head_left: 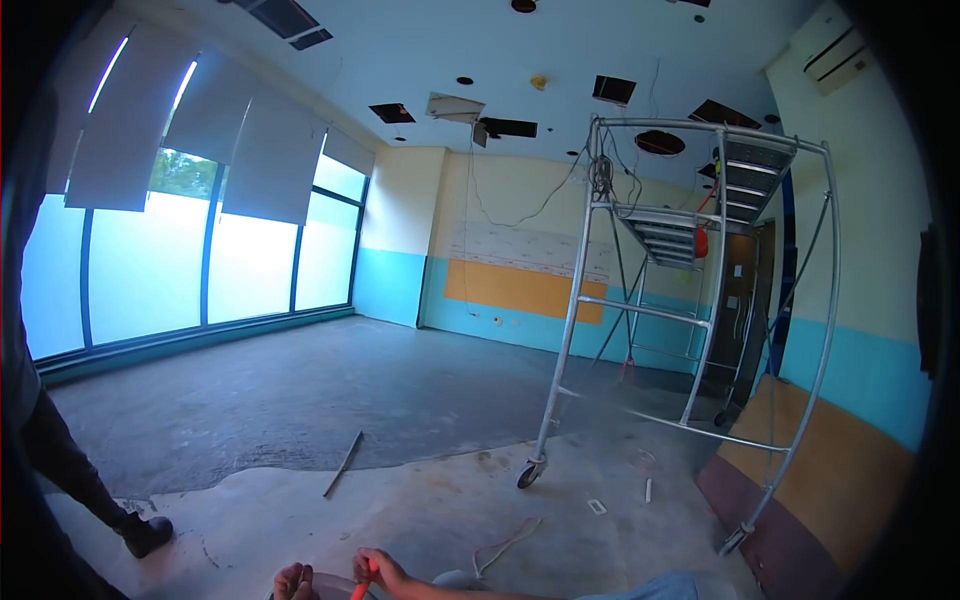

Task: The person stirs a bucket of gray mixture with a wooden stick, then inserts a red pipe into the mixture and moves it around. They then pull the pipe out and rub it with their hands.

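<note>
At the bottom edge of the head view, my left hand [293, 582] is closed, its fingers curled together, and what it may hold is too small to make out. Just to its right, my right hand [380, 569] is wrapped round a bright orange-red handle [364, 583]. The kind of tool it belongs to cannot be told, since the lower part is cut off by the frame. A pale rounded shape, partly hidden, lies between and behind both hands. A light cord [508, 547] is on the floor to the right of my right hand.
A wheeled metal scaffold [572, 300] stands at the right. A brown and maroon board [800, 470] leans on the right wall. A metal bar [344, 464] lies on the floor. Another person's boot [148, 535] is at the left. Cables hang from ceiling openings.
</note>
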`<action>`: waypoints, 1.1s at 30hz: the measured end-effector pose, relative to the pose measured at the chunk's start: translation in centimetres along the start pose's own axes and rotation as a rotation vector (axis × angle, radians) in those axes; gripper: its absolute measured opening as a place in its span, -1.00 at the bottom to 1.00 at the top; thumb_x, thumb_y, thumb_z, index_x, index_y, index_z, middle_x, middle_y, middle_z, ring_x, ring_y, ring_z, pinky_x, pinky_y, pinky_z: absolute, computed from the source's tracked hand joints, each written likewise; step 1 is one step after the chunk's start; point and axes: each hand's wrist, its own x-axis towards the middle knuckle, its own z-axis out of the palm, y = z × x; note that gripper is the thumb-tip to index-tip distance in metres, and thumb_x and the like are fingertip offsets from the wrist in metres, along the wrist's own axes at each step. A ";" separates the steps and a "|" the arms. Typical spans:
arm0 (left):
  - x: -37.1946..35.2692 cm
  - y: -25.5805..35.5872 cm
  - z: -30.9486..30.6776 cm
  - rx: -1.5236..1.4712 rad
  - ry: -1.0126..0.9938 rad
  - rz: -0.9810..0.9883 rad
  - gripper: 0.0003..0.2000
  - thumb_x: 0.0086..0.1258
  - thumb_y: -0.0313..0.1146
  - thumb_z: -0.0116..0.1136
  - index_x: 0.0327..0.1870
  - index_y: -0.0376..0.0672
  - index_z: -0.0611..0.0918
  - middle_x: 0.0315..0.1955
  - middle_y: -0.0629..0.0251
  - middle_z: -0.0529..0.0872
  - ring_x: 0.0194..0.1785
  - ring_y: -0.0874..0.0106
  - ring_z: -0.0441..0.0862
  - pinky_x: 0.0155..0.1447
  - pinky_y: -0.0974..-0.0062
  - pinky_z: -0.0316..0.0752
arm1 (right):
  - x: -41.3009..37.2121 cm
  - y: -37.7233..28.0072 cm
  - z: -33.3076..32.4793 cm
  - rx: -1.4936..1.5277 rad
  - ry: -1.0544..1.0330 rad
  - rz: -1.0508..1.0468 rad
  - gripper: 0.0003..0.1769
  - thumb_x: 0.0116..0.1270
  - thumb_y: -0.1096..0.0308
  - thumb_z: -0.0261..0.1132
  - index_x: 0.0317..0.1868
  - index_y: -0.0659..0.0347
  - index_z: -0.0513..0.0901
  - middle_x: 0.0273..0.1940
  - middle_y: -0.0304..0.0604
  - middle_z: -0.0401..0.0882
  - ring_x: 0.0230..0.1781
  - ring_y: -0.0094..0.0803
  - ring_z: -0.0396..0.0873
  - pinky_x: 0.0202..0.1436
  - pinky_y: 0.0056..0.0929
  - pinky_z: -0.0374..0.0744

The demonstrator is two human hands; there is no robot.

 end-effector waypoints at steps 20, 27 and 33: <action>0.3 0.0 -2.3 0.061 0.188 0.120 -0.73 0.37 -0.46 0.15 0.02 -0.43 0.55 -0.12 0.24 0.63 0.01 0.48 0.54 0.17 0.54 0.38 | -2.2 -3.0 6.5 -0.291 -0.103 -0.064 -0.54 0.38 0.15 -0.11 -0.65 0.18 0.37 -0.60 -0.17 0.38 -0.53 -0.38 0.40 -0.35 -0.40 0.43; 0.8 0.8 -3.7 -0.057 0.305 0.222 -0.90 0.40 -0.48 0.14 -0.26 -0.35 0.52 -0.12 0.13 0.64 0.07 0.28 0.61 0.14 0.61 0.59 | -3.0 -4.8 11.8 -0.363 -0.249 -0.052 -0.39 0.40 0.30 -0.03 0.41 0.26 0.07 -0.55 -0.24 0.40 -0.54 -0.54 0.36 -0.35 -0.55 0.41; 1.2 0.6 -6.1 -0.048 0.341 0.263 -0.84 0.41 -0.37 0.15 -0.23 -0.29 0.53 -0.26 0.22 0.63 -0.06 0.34 0.64 -0.11 0.64 0.62 | 0.8 -5.0 14.5 -0.391 -0.254 0.023 -0.35 0.41 0.29 -0.03 0.47 0.21 0.05 -0.48 -0.22 0.50 -0.49 -0.51 0.44 -0.28 -0.51 0.47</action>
